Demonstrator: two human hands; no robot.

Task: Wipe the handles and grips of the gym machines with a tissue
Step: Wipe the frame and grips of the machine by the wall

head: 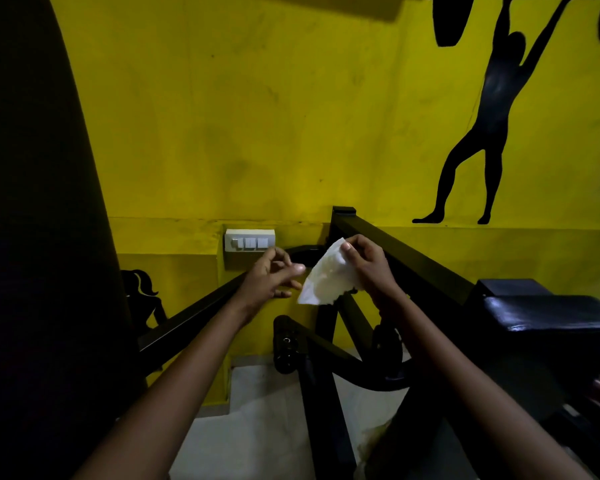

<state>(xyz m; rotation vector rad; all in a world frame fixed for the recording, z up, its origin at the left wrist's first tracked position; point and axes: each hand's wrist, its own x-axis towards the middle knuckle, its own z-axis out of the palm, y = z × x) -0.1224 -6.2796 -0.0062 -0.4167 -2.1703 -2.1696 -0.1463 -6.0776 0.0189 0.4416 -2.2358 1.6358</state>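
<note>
- A broad black shape (32, 220) fills the nine o'clock side of the view; what it is cannot be told.
- A black painted figure with a ponytail (142, 289) shows on the yellow wall (257, 116) at about eight o'clock, partly hidden.
- A black machine bar (187, 317) slants up from seven o'clock toward the centre, passing behind the left forearm.
- A white switch plate (249, 241) sits on the wall just above centre, at about eleven o'clock from the left hand.
- The left hand (272, 277) hovers in front of the bar with fingers loosely spread and slightly bent, holding nothing; its fingertips lie just beside the tissue's left edge, and whether they touch it I cannot tell.
- The tissue (326, 277), white and crumpled, hangs near the centre of the view, between the two hands.
- The right hand (364, 263) pinches the tissue's upper corner between thumb and fingers, at about two o'clock from the tissue's middle.
- A padded black roller (284, 344) sits below the hands at six o'clock, over a pale floor (257, 427).
- A black frame beam (413, 254) runs down toward three o'clock behind the right hand.
- A black padded seat (551, 313) lies at four o'clock.
- A black weightlifter silhouette (492, 116) is painted on the wall at two o'clock.
</note>
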